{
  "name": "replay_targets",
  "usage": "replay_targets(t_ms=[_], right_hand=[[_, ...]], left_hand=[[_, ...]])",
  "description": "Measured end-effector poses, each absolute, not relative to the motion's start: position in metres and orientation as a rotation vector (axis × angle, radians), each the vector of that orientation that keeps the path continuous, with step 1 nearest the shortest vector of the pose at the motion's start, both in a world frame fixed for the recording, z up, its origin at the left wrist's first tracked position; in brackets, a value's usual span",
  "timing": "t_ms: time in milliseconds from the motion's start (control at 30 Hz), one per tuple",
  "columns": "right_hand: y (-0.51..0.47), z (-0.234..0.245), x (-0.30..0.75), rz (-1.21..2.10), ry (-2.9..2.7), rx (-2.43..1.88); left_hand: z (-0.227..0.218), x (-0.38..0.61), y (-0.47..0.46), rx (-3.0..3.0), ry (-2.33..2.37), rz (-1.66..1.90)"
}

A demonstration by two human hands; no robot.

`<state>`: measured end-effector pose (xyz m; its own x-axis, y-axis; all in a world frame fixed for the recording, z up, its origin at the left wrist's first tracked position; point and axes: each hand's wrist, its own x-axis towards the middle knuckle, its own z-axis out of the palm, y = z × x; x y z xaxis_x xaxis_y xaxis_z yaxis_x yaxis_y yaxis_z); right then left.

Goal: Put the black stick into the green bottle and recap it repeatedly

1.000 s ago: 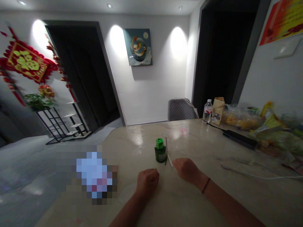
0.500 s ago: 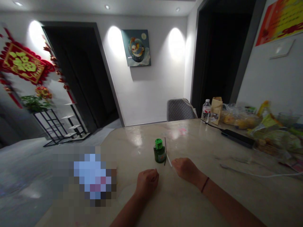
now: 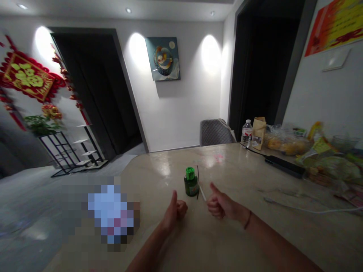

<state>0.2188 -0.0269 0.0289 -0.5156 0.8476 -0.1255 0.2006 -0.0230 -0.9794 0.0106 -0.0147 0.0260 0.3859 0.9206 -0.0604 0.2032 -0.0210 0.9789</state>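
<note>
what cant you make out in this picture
In the head view:
Bottle: label too small and blurred to read.
Left hand, right hand: palms hidden by curled fingers.
White stick: contact with right hand too small to tell.
Patch: contents hidden by pixelation.
Poster: cut off by right edge.

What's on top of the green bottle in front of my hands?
A bright green cap sits on top of the green bottle. It covers the bottle's mouth, so that can't be seen.
</note>
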Motion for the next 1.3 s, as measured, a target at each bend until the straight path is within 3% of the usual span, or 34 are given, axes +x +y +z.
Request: replay_targets(t_ms=[67, 133, 367, 467, 600, 733, 967, 1300], right_hand=[[-0.025, 0.029, 0.229, 2.012, -1.435, -0.791], [-0.023, 0.026, 0.238, 2.191, -1.238, -0.61], [-0.02, 0.015, 0.234, 2.321, -1.145, -0.637], [-0.02, 0.018, 0.225, 2.103, -1.277, -0.807], [-0.021, 0.034, 0.22, 1.305, -1.521, -1.145], [-0.014, 0.056, 0.217, 0.776, -1.587, -1.207], [0.02, 0.05, 0.18, 0.414, -1.552, -1.261], [0.031, 0.032, 0.151, 0.522, -1.524, -1.405]], left_hand=[[0.032, 0.006, -0.013, 1.247, 0.859, 0.662], [0.035, 0.002, -0.014, 1.104, 0.72, 0.557], [0.033, 0.003, -0.018, 1.05, 0.691, 0.213], [0.035, 0.003, -0.011, 1.173, 0.862, 0.332], [0.027, -0.003, 0.005, 1.369, 1.368, 1.055], [0.011, -0.01, 0.014, 1.553, 1.576, 1.217], [0.009, -0.008, 0.01, 1.666, 1.63, 1.12], [0.016, -0.004, 0.002, 1.861, 1.759, 0.947]])
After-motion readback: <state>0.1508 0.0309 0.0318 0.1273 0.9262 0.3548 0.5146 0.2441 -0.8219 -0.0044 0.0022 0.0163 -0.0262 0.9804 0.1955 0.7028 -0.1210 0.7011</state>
